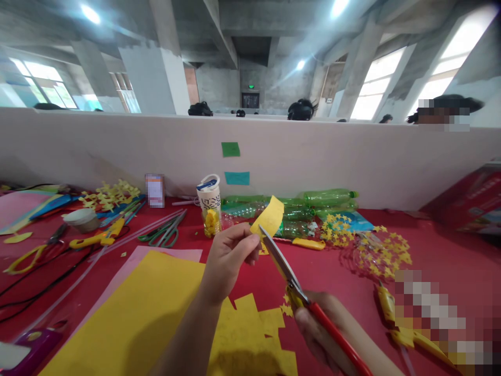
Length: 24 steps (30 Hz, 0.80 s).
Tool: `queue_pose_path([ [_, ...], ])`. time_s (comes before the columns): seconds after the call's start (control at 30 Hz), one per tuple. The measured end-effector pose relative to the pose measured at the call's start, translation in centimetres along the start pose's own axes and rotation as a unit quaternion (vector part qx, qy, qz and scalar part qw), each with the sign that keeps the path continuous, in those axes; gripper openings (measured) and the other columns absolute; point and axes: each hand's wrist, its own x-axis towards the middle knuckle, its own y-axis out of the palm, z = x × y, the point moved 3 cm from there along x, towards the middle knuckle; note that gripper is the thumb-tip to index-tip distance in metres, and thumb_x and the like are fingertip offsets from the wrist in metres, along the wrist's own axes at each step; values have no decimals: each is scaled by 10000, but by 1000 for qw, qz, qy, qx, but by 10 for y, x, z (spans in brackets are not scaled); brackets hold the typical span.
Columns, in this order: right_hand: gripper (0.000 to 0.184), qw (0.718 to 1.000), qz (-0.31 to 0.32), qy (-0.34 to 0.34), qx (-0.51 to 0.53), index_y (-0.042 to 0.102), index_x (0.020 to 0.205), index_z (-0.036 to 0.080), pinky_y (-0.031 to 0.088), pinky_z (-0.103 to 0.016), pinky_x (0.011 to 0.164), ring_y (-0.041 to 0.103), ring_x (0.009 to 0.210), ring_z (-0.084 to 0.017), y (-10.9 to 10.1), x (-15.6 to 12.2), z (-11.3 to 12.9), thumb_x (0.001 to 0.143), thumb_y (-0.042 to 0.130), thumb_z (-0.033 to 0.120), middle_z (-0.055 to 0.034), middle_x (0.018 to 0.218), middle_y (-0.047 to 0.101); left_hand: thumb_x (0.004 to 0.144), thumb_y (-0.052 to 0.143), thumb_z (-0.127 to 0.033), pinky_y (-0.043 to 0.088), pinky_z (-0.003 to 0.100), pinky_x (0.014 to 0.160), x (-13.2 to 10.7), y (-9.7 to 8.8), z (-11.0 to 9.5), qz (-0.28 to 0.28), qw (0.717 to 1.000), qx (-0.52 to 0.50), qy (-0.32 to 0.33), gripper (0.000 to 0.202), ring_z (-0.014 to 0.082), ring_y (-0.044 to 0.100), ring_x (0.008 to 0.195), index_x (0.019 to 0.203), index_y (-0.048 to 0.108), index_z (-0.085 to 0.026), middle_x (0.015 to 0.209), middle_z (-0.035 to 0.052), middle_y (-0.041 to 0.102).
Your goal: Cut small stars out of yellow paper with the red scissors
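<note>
Left hand (pixel 227 261) raised, the person pinches a strip of yellow paper (pixel 271 215) between thumb and fingers, and the strip juts up and away past the fingertips, above the bench (pixel 340 274). Just to the right of those fingertips, the blade tips of the scissors (pixel 284 265) meet the strip's lower edge; from where I'm standing I can't tell whether they bite into it. Below and to the right, the right hand (pixel 329 326) is wrapped around the scissors' red handles, its fingers closed. Cut yellow pieces (pixel 250 321) lie between the two forearms, and a few small yellow stars (pixel 287 305) sit just left of the right hand. To the left of the left forearm spreads a big yellow sheet (pixel 133 308) over a pink one (pixel 113 284). Green bottles (pixel 329 197) lie beyond both hands, near the partition (pixel 313 151).
</note>
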Motion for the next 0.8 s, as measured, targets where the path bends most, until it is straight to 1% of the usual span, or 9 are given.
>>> queue_pose_path([
  [0.2, 447, 1000, -13, -15, -3, 349, 626, 217, 193, -158, 304, 332, 298, -42, 3, 2, 2, 806, 450, 614, 65, 408, 445, 865, 519, -196, 385, 227, 523, 1, -4, 3, -37, 999, -23, 22, 224, 83, 482, 520, 655, 593, -173, 567, -26, 556],
  [0.27, 446, 1000, -10, -19, -9, 357, 625, 214, 195, -159, 307, 330, 297, -41, 3, 3, 2, 812, 450, 609, 65, 404, 441, 865, 529, -206, 383, 224, 518, 2, -5, 4, -41, 998, -34, 20, 187, 84, 487, 520, 695, 604, -179, 573, -27, 566],
  [0.37, 478, 1000, 3, -25, -15, 375, 643, 210, 206, -167, 316, 338, 309, -45, 1, 4, -1, 814, 425, 653, 70, 412, 423, 864, 532, -209, 391, 219, 516, 3, -6, 4, -39, 998, -40, 17, 153, 86, 492, 526, 737, 613, -181, 578, -27, 564],
  [0.47, 522, 997, 30, -58, -35, 377, 657, 209, 230, -179, 336, 369, 339, -60, -3, 2, -3, 818, 369, 705, 63, 424, 426, 863, 526, -199, 400, 216, 518, 3, -8, 3, -29, 999, -24, 13, 166, 85, 498, 530, 719, 605, -177, 584, -26, 560],
  [0.57, 539, 992, 47, -88, -76, 380, 663, 204, 266, -191, 374, 399, 386, -72, -9, 0, -3, 833, 338, 714, 44, 462, 458, 854, 524, -171, 403, 203, 514, 3, -11, 2, -7, 1000, -1, 8, 193, 77, 497, 521, 671, 585, -171, 569, -31, 551],
  [0.7, 534, 988, 58, -96, -105, 387, 677, 198, 260, -201, 401, 395, 416, -76, -13, -2, -3, 864, 309, 693, 42, 485, 450, 847, 517, -152, 407, 185, 511, 4, -14, 0, 13, 1000, 19, 12, 196, 68, 498, 515, 662, 581, -170, 557, -37, 546],
  [0.8, 511, 987, 60, -98, -113, 376, 687, 199, 263, -205, 423, 401, 447, -78, -14, -2, -3, 877, 322, 670, 37, 530, 452, 846, 517, -161, 414, 184, 509, 4, -15, -1, 23, 999, 28, 13, 192, 70, 500, 521, 668, 588, -168, 569, -34, 546],
])
